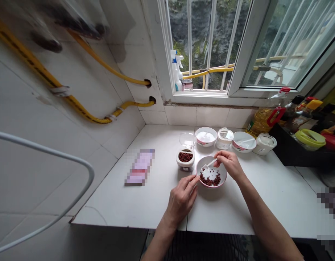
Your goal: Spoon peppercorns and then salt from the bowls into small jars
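right hand (pixel 227 164): pinching white spoon (pixel 209 164) in peppercorn bowl (pixel 211 172) | left hand (pixel 183 197): fingers on bowl rim, near bench front edge

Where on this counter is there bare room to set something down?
On the counter: left-front, between its left edge, the blurred item and the left hand; and right, between the right hand's forearm and the black rack. It is crowded around the spice bowl and along the row of bowls and jars below the window.
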The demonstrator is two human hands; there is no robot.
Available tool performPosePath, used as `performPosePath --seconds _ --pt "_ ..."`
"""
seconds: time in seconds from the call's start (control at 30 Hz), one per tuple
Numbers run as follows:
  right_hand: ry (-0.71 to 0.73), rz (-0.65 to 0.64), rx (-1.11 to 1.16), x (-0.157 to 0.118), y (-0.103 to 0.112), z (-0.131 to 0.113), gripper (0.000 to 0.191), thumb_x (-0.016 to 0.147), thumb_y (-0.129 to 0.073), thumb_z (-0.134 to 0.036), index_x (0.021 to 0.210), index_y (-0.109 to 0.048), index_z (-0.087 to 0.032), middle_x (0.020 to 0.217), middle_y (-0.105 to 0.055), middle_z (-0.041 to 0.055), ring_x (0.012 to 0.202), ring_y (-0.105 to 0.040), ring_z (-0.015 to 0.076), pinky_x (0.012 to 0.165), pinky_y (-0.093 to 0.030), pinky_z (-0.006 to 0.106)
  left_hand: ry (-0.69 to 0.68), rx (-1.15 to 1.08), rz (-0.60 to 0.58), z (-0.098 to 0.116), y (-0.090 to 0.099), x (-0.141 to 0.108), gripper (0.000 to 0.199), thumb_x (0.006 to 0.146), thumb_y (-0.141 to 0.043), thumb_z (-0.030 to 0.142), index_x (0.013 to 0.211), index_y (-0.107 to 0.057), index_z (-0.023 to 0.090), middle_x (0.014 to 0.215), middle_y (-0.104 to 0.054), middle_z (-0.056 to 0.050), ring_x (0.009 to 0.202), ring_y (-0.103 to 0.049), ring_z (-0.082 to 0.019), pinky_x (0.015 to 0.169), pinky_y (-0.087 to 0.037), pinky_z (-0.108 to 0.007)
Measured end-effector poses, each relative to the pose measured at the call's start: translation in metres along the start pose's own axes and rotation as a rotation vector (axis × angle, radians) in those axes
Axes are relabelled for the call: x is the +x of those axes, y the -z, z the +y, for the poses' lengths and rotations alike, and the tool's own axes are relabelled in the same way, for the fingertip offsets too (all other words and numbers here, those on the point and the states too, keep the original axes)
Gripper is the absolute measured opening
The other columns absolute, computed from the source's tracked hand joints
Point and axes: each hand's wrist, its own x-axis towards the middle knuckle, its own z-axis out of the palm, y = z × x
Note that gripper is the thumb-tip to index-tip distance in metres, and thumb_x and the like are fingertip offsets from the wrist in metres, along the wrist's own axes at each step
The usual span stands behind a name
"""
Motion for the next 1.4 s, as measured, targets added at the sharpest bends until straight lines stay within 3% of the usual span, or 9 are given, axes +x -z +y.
performPosePath --seconds 0.17,0.3,0.43,0.53,0.63,0.83,1.0,1.23,1.4 --pt "0.028 0.029 0.128 0.001 -0.007 -0.002 0.021 0.07 -0.065 -0.038 0.075 -0.065 -0.018 0.06 -0.072 0.003 0.057 -0.065 0.0172 0.067 -0.054 0.032 -0.003 0.005 -0.003 0.0 0.001 0.001 0.04 0.095 -0.047 0.012 0.133 -0.054 0.02 0.113 -0.067 -0.01 0.102 -0.067 -0.019 0.086 -0.059 -0.029" --pt "0.179 0.062 0.11 -0.003 -0.026 -0.006 0.026 0.083 -0.061 -0.043 0.091 -0.065 -0.019 0.078 -0.077 0.0066 0.073 -0.072 0.0204 0.077 -0.056 0.036 -0.005 -0.002 -0.007 0.0 0.001 0.001 0.04 0.096 -0.047 0.012 0.134 -0.053 0.02 0.113 -0.067 -0.011 0.101 -0.067 -0.019 0.085 -0.059 -0.03" --pt "0.406 0.09 -0.153 -0.007 -0.045 -0.006 0.019 0.092 -0.053 -0.032 0.099 -0.067 -0.022 0.09 -0.078 0.0079 0.087 -0.073 0.0224 0.09 -0.053 0.04 -0.003 -0.004 -0.007 0.0 0.0 0.0 0.039 0.095 -0.048 0.011 0.133 -0.054 0.02 0.113 -0.067 -0.01 0.102 -0.067 -0.02 0.086 -0.059 -0.031" --pt "0.594 0.076 -0.393 -0.008 -0.051 -0.005 0.02 0.093 -0.049 -0.022 0.098 -0.069 -0.024 0.091 -0.079 0.0064 0.086 -0.072 0.022 0.103 -0.044 0.045 -0.001 -0.005 -0.012 0.0 0.001 0.0 0.039 0.095 -0.048 0.011 0.132 -0.055 0.02 0.114 -0.067 -0.01 0.103 -0.066 -0.019 0.087 -0.059 -0.03" --pt "0.683 0.08 -0.449 -0.009 -0.048 -0.007 0.023 0.095 -0.047 -0.02 0.098 -0.069 -0.024 0.092 -0.079 0.006 0.083 -0.072 0.0212 0.105 -0.041 0.046 -0.003 -0.005 -0.01 0.0 0.001 0.001 0.037 0.095 -0.048 0.011 0.131 -0.055 0.019 0.113 -0.067 -0.01 0.102 -0.066 -0.019 0.086 -0.059 -0.03" --pt "0.538 0.184 -0.393 -0.014 -0.022 -0.014 0.019 0.092 -0.05 -0.027 0.092 -0.069 -0.023 0.078 -0.077 0.0055 0.086 -0.069 0.0239 0.093 -0.047 0.041 -0.002 -0.005 -0.008 0.0 0.001 0.001 0.037 0.096 -0.048 0.01 0.131 -0.055 0.018 0.113 -0.067 -0.011 0.102 -0.066 -0.02 0.086 -0.059 -0.03" --pt "0.41 0.075 -0.568 -0.009 0.0 -0.006 0.019 0.083 -0.049 -0.018 0.075 -0.065 -0.024 0.062 -0.071 0.0014 0.079 -0.066 0.0229 0.09 -0.045 0.039 0.001 0.001 -0.01 0.001 0.002 0.001 0.038 0.096 -0.048 0.011 0.132 -0.055 0.02 0.113 -0.067 -0.01 0.102 -0.067 -0.019 0.086 -0.059 -0.029" --pt "0.352 -0.093 -0.624 -0.01 -0.016 0.005 0.022 0.077 -0.045 -0.011 0.066 -0.059 -0.023 0.052 -0.066 -0.0035 0.053 -0.056 0.0152 0.102 -0.038 0.045 -0.005 0.014 -0.009 0.0 0.002 0.002 0.041 0.095 -0.049 0.01 0.134 -0.054 0.021 0.113 -0.068 -0.009 0.101 -0.067 -0.019 0.086 -0.059 -0.029" --pt "0.12 -0.127 -0.317 -0.012 -0.019 0.003 0.016 0.074 -0.047 -0.018 0.066 -0.06 -0.022 0.052 -0.068 -0.001 0.052 -0.062 0.016 0.066 -0.051 0.03 -0.001 0.012 -0.013 0.001 0.002 0.002 0.041 0.096 -0.049 0.011 0.135 -0.053 0.022 0.114 -0.067 -0.009 0.101 -0.068 -0.019 0.087 -0.059 -0.03"
